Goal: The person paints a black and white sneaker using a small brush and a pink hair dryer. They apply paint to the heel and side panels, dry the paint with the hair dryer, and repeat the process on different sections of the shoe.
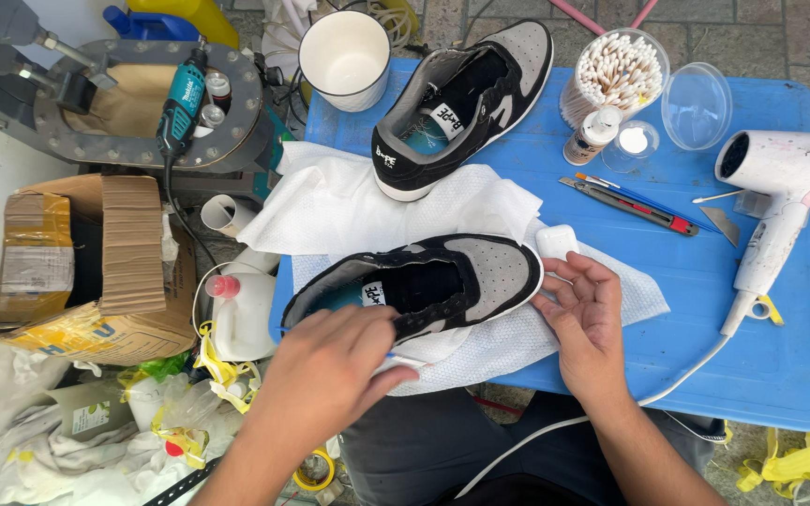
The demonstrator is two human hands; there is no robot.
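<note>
Left hand point(325, 370) nearest the lens, fingers curled shut round a thin white tool point(403, 361), probably a small brush; tip pokes out toward the sole edge of the near sneaker point(424, 286). Right hand point(588, 314) at the toe end of that sneaker, fingers loosely bent, tips touching the toe and sole edge, steadying; not wrapped around anything.

Near sneaker: black and grey, lying on its side on white cloth point(349, 201), toe pointing right, at the front middle of the blue table point(771, 365). Small white case point(557, 241) just beyond the toe, touching the cloth.

2nd matching sneaker point(466, 103) farther back, upright, heel resting on the same cloth. White cup point(344, 61) left of it. Right of it: clear tub of cotton swabs point(619, 67), small bottle point(592, 134), clear lid point(696, 105).

Utility knife point(630, 206) and thin brushes beside it, right of the cloth. Pink-white hair dryer point(785, 178) at the right table edge, cord trailing toward the lap.

Off the table, left: teal rotary tool point(180, 108) on a metal ring fixture, torn cardboard box point(96, 272), white jug with red cap point(241, 314).
</note>
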